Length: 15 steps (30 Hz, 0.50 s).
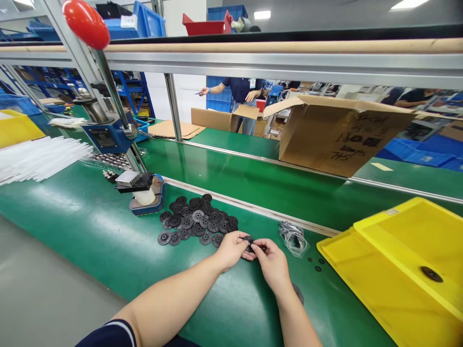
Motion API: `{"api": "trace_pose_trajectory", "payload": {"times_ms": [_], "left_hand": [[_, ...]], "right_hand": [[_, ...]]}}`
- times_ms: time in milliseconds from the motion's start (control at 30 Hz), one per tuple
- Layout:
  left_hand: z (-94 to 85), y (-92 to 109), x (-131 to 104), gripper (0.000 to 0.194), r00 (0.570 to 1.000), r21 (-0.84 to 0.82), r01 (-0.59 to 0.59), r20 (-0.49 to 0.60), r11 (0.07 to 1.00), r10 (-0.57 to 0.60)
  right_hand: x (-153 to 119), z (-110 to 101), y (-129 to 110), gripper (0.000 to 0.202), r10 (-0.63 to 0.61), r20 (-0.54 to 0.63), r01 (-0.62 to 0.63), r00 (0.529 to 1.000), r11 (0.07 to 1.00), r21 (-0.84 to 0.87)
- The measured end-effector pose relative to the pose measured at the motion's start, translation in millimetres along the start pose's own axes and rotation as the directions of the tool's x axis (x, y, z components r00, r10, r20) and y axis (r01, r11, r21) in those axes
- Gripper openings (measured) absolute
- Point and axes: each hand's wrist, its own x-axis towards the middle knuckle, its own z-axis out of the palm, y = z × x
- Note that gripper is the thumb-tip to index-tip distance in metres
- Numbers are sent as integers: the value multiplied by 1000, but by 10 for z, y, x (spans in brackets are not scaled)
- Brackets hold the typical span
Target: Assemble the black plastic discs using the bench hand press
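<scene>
My left hand (234,251) is closed around the edge of a small black plastic disc (248,243), held just above the green bench. The fingertips of my right hand (270,262) are pinched together against the right side of this disc. Something dark shows between those fingers, too covered to name. Left of my hands lies a loose pile of similar black discs (198,217) with holes round their centres. Several small black rings (318,268) and a clear plastic bag (293,239) with dark contents lie to the right. Another disc (298,292) is partly hidden behind my right forearm.
A yellow bin (390,270) with one dark disc (431,274) stands at right. At left is a hand press (108,132) with a red knob (86,23), near white strips (39,156). A cardboard box (333,137) stands behind; a person (242,91) is beyond the bench.
</scene>
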Motion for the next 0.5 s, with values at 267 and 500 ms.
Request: {"api": "trace_pose_trajectory", "payload": {"times_ms": [267,500], "left_hand": [[-13,2,-23,52,1000,13,-8,27,1000,7],[-23,-2,-47,60,998,51,-25,64,998,22]], "right_hand": [[-17,8,-3,19,-129,39,134,991,977,-166],[-13,16,61,17,-162,-20,153,987,964,-219]]}}
